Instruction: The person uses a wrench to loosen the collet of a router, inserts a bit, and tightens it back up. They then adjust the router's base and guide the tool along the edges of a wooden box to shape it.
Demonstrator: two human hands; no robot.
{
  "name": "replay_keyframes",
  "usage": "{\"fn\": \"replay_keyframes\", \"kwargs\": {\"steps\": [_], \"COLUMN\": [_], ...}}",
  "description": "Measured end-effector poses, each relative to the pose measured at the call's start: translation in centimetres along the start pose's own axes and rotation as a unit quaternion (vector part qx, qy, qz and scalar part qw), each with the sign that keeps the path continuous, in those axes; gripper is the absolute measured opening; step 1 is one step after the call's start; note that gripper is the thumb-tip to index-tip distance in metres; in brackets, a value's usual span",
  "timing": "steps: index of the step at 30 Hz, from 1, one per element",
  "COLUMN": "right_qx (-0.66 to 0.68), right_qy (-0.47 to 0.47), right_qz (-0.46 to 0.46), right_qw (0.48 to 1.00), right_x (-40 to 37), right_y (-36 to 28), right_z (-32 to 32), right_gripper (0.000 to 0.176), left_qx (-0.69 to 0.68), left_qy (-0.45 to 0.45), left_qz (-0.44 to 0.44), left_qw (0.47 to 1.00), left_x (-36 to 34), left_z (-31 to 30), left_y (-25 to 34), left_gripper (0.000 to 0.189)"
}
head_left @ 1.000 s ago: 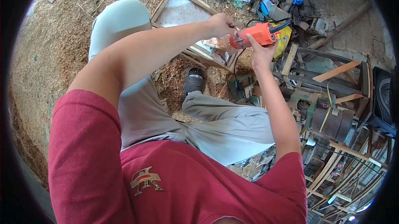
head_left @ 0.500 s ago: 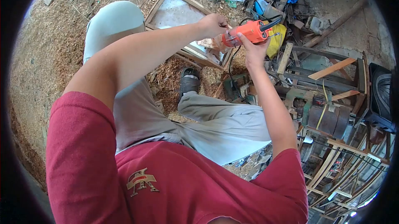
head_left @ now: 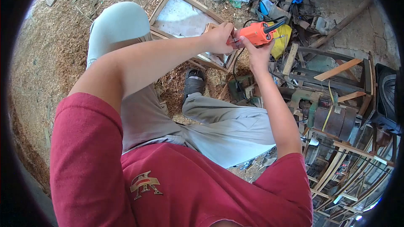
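Orange power tool [head_left: 257, 33] sits raised ahead of my knees, above the wooden frame [head_left: 166, 4]. My right hand [head_left: 257, 56] wraps its body from below; my left hand [head_left: 219, 37] is pinched on its nose. I judge it rigid, hard-shelled and fairly weighty, best gripped round the barrel.

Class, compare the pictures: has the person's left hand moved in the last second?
Yes. Against the wooden frame, the left hand has come slightly nearer the person, closing onto the front end of the orange power tool.
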State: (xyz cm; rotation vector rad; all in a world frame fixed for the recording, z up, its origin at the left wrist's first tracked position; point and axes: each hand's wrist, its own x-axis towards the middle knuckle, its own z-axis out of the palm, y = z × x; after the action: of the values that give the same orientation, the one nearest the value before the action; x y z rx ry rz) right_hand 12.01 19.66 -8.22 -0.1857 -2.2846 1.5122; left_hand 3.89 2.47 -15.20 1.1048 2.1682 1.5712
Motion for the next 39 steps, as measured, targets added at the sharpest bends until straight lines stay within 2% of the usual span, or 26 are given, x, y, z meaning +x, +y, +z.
{"fn": "replay_keyframes", "kwargs": {"steps": [3,6,9,12,15,18,21,24,27,30,36,39], "right_qx": [-0.032,-0.023,-0.004,-0.017,-0.029,-0.025,-0.026,-0.021,-0.017,-0.041,-0.037,-0.039], "right_qy": [-0.002,0.0,-0.007,-0.014,-0.018,-0.019,-0.008,-0.012,-0.018,-0.031,-0.03,-0.029], "right_qz": [-0.001,0.0,-0.009,-0.009,-0.019,-0.019,-0.006,-0.011,-0.007,-0.02,-0.007,-0.008], "right_qw": [0.999,1.0,1.0,1.0,0.999,0.999,1.0,1.0,1.0,0.998,0.999,0.999], "right_x": [0.0,-0.4,-0.7,-1.0,-1.1,-1.3,-1.6,-1.6,-1.7,-1.6,-1.6,-1.6], "right_y": [0.1,-0.2,-0.4,-0.7,-0.5,-0.4,-0.7,-0.6,-0.3,0.0,0.3,0.2], "right_z": [0.0,0.3,0.4,0.5,0.4,0.3,0.2,0.0,-0.3,-0.7,-1.0,-1.0], "right_gripper": [0.088,0.087,0.086,0.085,0.083,0.083,0.083,0.084,0.084,0.084,0.081,0.08], "left_qx": [0.048,0.061,0.08,0.132,0.129,0.147,0.165,0.186,0.182,0.238,0.235,0.222], "left_qy": [0.02,0.012,-0.002,0.068,0.025,0.039,0.022,0.046,0.042,0.036,0.055,0.035], "left_qz": [-0.015,-0.005,-0.068,-0.072,-0.08,-0.071,-0.078,-0.058,-0.064,-0.091,-0.076,-0.086], "left_qw": [0.999,0.998,0.994,0.986,0.988,0.986,0.983,0.98,0.98,0.966,0.968,0.971], "left_x": [-1.0,-1.8,-1.6,-1.4,-1.3,-1.4,-1.1,-1.2,-1.0,-0.6,-0.5,-0.4], "left_z": [0.6,0.4,-0.3,0.3,0.2,0.8,0.8,1.2,1.4,1.7,1.9,1.7], "left_y": [0.1,-0.3,0.7,1.1,1.3,1.1,0.9,0.7,0.5,0.6,0.4,0.5], "left_gripper": [0.075,0.082,0.093,0.101,0.11,0.114,0.116,0.116,0.116,0.112,0.11,0.108]}}
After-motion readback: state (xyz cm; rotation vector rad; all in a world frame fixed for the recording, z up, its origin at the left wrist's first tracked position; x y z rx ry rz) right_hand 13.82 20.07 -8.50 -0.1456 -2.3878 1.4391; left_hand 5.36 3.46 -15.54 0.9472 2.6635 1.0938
